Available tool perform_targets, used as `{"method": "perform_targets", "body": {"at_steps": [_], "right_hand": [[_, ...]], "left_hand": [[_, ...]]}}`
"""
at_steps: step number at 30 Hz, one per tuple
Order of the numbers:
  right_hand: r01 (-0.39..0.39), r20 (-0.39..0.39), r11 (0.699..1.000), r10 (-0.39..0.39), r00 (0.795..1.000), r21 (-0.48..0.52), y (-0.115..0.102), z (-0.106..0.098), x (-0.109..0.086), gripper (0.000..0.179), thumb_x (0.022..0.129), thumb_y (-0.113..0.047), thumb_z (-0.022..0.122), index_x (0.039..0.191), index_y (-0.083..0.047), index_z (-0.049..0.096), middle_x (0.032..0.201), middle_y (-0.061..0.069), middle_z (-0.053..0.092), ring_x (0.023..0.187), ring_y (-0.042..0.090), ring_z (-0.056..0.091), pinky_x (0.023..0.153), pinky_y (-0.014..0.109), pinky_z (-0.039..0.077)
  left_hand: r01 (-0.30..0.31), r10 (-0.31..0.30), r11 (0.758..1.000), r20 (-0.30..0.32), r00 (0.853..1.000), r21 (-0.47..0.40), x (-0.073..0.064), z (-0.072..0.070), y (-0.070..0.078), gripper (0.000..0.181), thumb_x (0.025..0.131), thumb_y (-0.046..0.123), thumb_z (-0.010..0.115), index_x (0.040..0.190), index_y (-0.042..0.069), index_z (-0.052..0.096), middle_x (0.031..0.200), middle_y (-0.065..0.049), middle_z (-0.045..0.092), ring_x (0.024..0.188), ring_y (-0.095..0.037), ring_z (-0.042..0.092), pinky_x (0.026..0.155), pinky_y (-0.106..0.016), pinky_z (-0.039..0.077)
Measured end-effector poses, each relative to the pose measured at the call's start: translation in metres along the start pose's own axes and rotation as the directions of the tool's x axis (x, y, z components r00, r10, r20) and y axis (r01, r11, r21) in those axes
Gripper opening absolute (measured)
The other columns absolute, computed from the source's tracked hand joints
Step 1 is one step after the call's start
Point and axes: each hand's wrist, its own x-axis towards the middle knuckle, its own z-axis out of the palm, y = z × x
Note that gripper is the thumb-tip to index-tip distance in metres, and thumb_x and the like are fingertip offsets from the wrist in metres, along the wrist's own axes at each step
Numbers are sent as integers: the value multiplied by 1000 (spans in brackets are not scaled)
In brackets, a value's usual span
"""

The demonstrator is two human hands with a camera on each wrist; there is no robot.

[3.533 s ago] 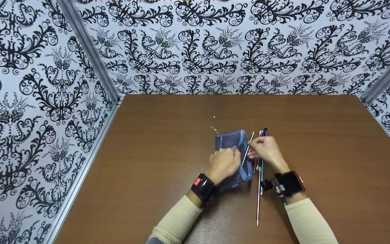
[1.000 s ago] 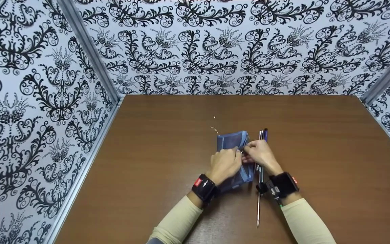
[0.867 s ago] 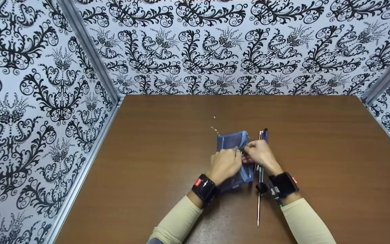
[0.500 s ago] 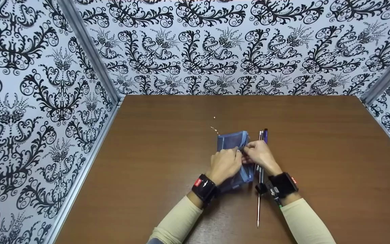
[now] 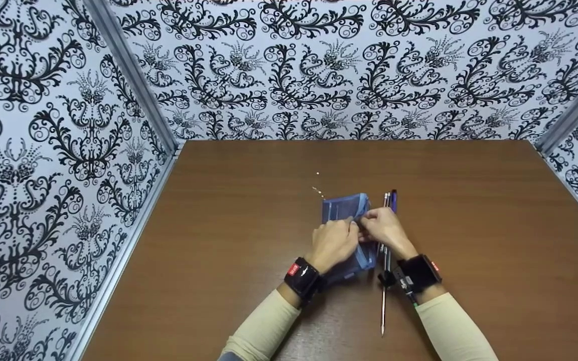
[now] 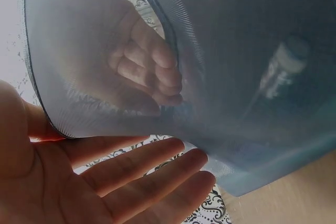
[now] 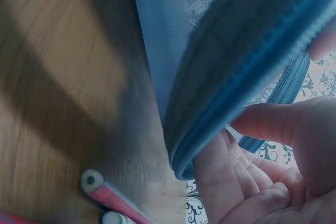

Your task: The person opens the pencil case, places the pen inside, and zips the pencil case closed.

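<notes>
A blue mesh zipper pouch [image 5: 341, 208] stands on the table between both hands. My left hand [image 5: 332, 244] holds its side, the thumb on one side of the mesh and long fingers [image 6: 147, 182] on the other. My right hand [image 5: 388, 229] is at the pouch's mouth. Its thumb and index finger [image 7: 215, 177] meet at the zipper band [image 7: 247, 93], the other fingers curled. Through the mesh in the left wrist view a blurred white-ended stick [image 6: 283, 66] shows inside the pouch. A pink pencil [image 7: 118, 198] lies beside the pouch, below the right hand.
Several pencils lie right of the pouch, partly under the right hand, with a blue pen [image 5: 394, 200] beside them. A long thin stick [image 5: 383, 311] points towards the table's front. A beaded chain [image 5: 317, 191] lies behind the pouch. Patterned walls [image 5: 319, 75] enclose the brown table [image 5: 219, 225].
Earlier the right hand held a striped pencil at the pouch's mouth; that pencil is now out of sight. The right hand has moved left to the mouth. Over the last second little has moved.
</notes>
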Motion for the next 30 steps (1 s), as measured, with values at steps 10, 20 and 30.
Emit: {"method": "perform_targets", "body": {"at_steps": [10,20,30], "right_hand": [[2,3,1000,-2,1000,3,0,0,0,23,93,-1,51,99,13,68,69,6,68,57,12,66,58,27,57],[14,7,1000,-14,1000,5,-2,-3,-1,22,93,1,50,98,13,68,71,6,69,57,13,67,59,29,58],[5,13,999,-6,1000,39,-2,-3,-1,24,93,1,49,102,15,66,69,4,68,57,13,67,59,29,58]], "left_hand": [[-3,3,1000,2,1000,-14,-1,0,-1,44,102,32,36,125,17,70,103,-11,75,83,-29,71,63,-41,52],[-23,23,1000,-19,1000,8,-1,0,0,42,101,30,37,118,16,72,100,-11,75,84,-31,71,63,-44,53],[-27,28,1000,-21,999,14,-1,1,-1,42,101,31,36,114,16,73,97,-10,75,83,-30,71,63,-44,53]]}}
